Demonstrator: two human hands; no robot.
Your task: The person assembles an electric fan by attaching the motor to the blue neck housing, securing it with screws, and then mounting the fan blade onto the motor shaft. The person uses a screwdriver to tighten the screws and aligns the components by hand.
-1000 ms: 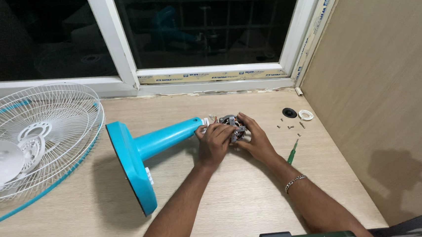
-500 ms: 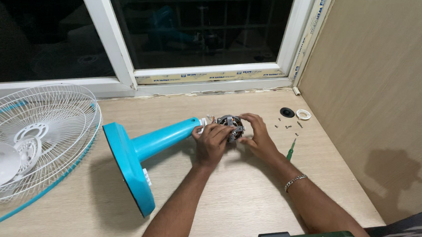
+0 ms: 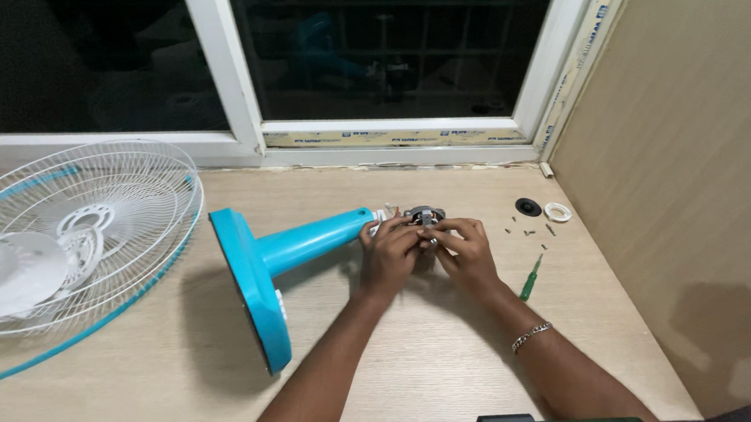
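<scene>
Wood-grain table (image 3: 422,366) carries everything, set in a corner under a white-framed window (image 3: 387,131). Far left on it lie white wire fan guards (image 3: 86,231) with a blue rim, and a white plastic hub cover (image 3: 5,272) rests on them. Near the middle a blue fan stand (image 3: 282,257) lies on its side, round base to the left and neck pointing right. At the neck's right end sits the bare grey fan motor (image 3: 426,217), on the table's far half. Both hands close on it: the left hand (image 3: 390,256) curls over its near-left side, and the right hand (image 3: 466,250) pinches its top with thumb and fingertips. A green screwdriver (image 3: 531,279) lies just right of the right hand. Farther right lie a black cap (image 3: 528,206), a white ring (image 3: 558,212) and loose small screws (image 3: 528,229).
</scene>
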